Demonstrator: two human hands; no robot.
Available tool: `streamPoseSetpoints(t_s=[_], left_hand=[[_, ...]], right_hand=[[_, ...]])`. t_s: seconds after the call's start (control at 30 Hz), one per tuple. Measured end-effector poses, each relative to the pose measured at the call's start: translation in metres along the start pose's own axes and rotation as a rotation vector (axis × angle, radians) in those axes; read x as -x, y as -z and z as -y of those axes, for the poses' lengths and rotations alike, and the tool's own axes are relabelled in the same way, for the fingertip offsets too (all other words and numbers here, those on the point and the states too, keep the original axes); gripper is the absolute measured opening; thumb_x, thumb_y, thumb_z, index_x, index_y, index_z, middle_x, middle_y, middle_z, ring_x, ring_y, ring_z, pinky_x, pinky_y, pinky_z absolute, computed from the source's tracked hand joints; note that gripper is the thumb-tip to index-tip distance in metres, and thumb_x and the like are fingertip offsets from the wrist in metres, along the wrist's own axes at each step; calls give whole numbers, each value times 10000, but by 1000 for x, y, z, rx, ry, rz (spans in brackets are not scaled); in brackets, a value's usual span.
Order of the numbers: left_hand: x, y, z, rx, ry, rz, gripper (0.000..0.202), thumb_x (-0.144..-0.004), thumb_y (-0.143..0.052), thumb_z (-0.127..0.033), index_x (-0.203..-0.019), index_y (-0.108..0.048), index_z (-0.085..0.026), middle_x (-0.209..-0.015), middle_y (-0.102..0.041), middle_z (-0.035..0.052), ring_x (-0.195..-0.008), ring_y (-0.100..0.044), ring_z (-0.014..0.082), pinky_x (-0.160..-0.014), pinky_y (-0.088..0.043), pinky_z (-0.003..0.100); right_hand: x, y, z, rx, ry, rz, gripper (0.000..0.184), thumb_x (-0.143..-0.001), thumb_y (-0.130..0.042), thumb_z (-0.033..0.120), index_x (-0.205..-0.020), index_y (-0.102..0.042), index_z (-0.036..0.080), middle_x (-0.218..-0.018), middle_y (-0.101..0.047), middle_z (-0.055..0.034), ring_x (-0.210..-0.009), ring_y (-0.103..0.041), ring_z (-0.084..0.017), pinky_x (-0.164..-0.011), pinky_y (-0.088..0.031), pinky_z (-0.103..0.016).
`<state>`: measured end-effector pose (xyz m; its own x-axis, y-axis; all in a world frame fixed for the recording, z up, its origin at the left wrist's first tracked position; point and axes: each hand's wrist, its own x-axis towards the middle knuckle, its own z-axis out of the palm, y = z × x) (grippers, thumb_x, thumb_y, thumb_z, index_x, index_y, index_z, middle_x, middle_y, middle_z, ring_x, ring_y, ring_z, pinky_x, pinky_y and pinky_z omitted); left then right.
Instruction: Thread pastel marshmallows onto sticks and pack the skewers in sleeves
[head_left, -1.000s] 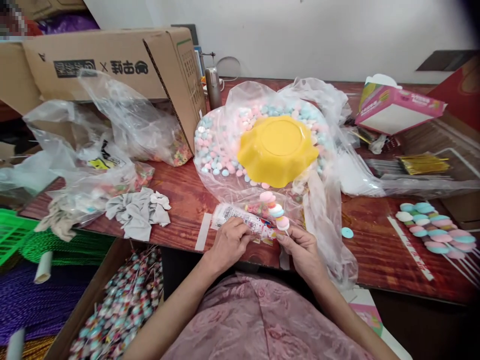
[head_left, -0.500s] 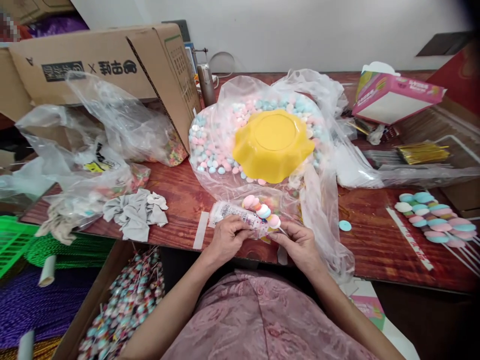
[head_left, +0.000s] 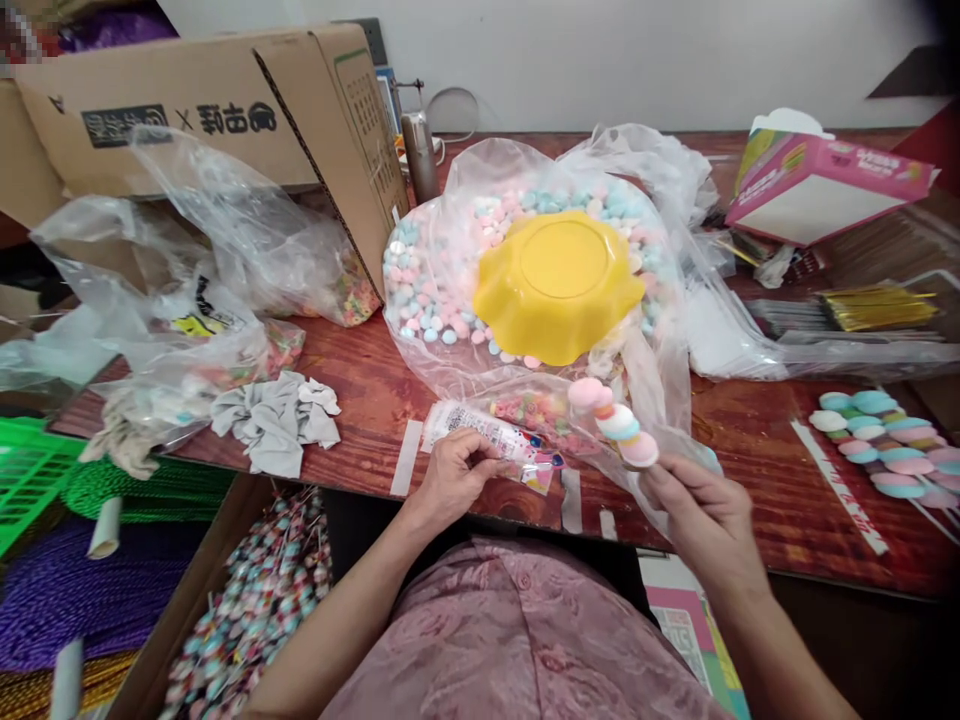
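Note:
My right hand (head_left: 709,520) is closed around the lower end of a marshmallow skewer (head_left: 619,428), raised over the table's front part. Pink, white and blue marshmallows are threaded on it with orange bits between; its stick is mostly hidden by the fingers. To the left, my left hand (head_left: 459,475) pinches the near side of a clear printed plastic bag (head_left: 517,450), which lies on what looks like a stack of the same. Behind both hands a big clear bag (head_left: 431,310) spills pink, blue and white marshmallows, and a yellow scalloped bowl (head_left: 562,265) rests upside down on them.
More marshmallow skewers (head_left: 892,455) lie at the right beside a white strip (head_left: 840,490). Grey cloth (head_left: 274,425) is at the left, before a cardboard box (head_left: 217,110). Below the edge, a carton holds many wrapped skewers (head_left: 255,600). Gold ties (head_left: 877,308) lie back right.
My right hand has moved right and up with the marshmallow skewer, away from the printed bag. My left hand has stayed on the bag. The view has shifted slightly.

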<state>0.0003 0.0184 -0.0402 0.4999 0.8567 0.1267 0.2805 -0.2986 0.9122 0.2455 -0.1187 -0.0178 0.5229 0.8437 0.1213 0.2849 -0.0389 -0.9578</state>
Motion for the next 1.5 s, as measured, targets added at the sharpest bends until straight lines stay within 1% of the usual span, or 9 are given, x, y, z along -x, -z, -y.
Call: streamPoseSetpoints(t_s=[0.07, 0.17, 0.37, 0.47, 0.6, 0.9, 1.07, 1.27, 1.5], left_hand=[[-1, 1, 1, -20, -14, 21, 163, -768, -783, -191, -657, -668, -163, -646, -610, -16, -651, -529, 124, -634, -400, 248], [-3, 2, 2, -72, -59, 69, 121, -779, -774, -159, -681, -704, -168, -657, -645, -10, -663, -551, 128, -671, -413, 261], [-5, 6, 5, -172, -165, 177, 104, -825, -745, -162, -724, -745, -183, -686, -686, 4, -714, -586, 147, -725, -428, 284], [-4, 6, 8, -174, -210, 166, 104, -849, -732, -199, -749, -752, -185, -709, -703, 13, -725, -593, 153, -728, -438, 287], [-3, 5, 11, -165, -255, 150, 144, -881, -704, -251, -765, -753, -180, -702, -702, 20, -720, -594, 156, -723, -445, 292], [-3, 6, 11, -156, -254, 169, 249, -923, -647, -348, -760, -749, -190, -723, -718, 29, -738, -602, 166, -743, -456, 309], [-3, 7, 10, -160, -250, 183, 263, -936, -627, -360, -767, -753, -202, -732, -727, 27, -751, -610, 168, -756, -460, 314], [-3, 8, 9, -186, -268, 201, 274, -944, -612, -365, -777, -759, -205, -733, -727, 27, -750, -603, 167, -750, -463, 313], [-3, 6, 11, -184, -296, 222, 251, -944, -612, -343, -804, -770, -207, -781, -750, 39, -767, -616, 175, -762, -473, 330]], right_hand=[[5, 23, 0, 64, 41, -28, 194, -815, -743, 408, -878, -801, 233, -722, -726, -7, -589, -635, -139, -542, -517, -218], [12, 49, 0, 125, 88, 14, 172, -799, -763, 360, -928, -804, 253, -809, -766, -21, -635, -691, -167, -564, -558, -230], [18, 66, -6, 249, 247, 143, 144, -845, -706, 250, -963, -789, 259, -812, -769, -11, -631, -713, -161, -565, -572, -204], [18, 68, -9, 296, 346, 201, 139, -851, -685, 211, -943, -781, 253, -782, -762, -2, -605, -707, -152, -529, -558, -187], [18, 69, -13, 322, 385, 222, 134, -862, -672, 210, -946, -774, 234, -814, -768, -17, -646, -727, -166, -547, -570, -193], [21, 60, -20, 367, 530, 222, 159, -889, -650, 162, -987, -751, 234, -814, -767, -3, -651, -731, -147, -586, -582, -181], [28, 63, -28, 547, 579, 233, 196, -914, -619, 172, -1062, -740, 215, -905, -762, -35, -738, -730, -160, -650, -576, -225], [32, 61, -17, 890, 770, 230, 188, -970, -540, 177, -1026, -719, 165, -751, -671, -29, -586, -591, -119, -564, -425, -256], [26, 40, -7, 953, 887, 234, 193, -942, -543, 104, -1036, -694, 179, -724, -647, -13, -638, -574, -138, -652, -411, -297]])
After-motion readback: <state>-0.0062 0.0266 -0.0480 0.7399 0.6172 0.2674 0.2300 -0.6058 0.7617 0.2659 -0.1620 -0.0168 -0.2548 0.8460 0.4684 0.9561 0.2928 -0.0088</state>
